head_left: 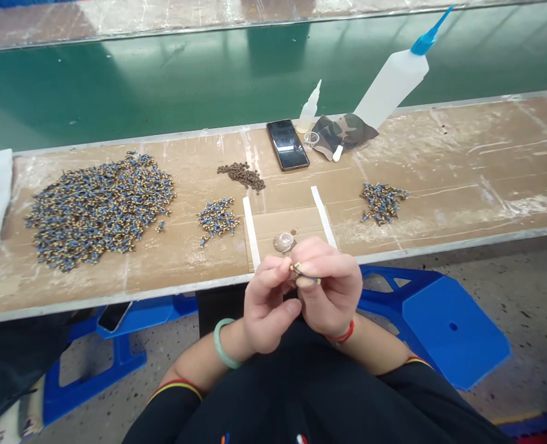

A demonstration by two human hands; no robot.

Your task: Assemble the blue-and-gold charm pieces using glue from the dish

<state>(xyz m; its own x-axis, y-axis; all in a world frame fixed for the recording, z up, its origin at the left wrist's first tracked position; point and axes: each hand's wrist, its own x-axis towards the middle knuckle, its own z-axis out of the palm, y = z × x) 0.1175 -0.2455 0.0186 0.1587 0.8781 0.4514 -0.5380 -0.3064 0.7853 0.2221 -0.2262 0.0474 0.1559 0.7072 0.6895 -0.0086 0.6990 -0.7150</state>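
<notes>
Between our two hands, one small blue-and-brass part (pixel 304 274), pinched by left hand (pixel 268 305) and right hand (pixel 331 290) fingers above our lap. Beyond, on the table (pixel 462 179): large part pile (pixel 100 206), two smaller piles, phone (pixel 287 144), squeeze bottle (pixel 396 77). No legible writing.

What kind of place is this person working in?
Probably a factory assembly bench: a long green conveyor belt runs behind the cardboard-covered worktable, and a big heap of tiny blue-and-gold parts lies beside a clear squeeze bottle with blue nozzle.

No text, label, brand, number or sign can be read anywhere.
</notes>
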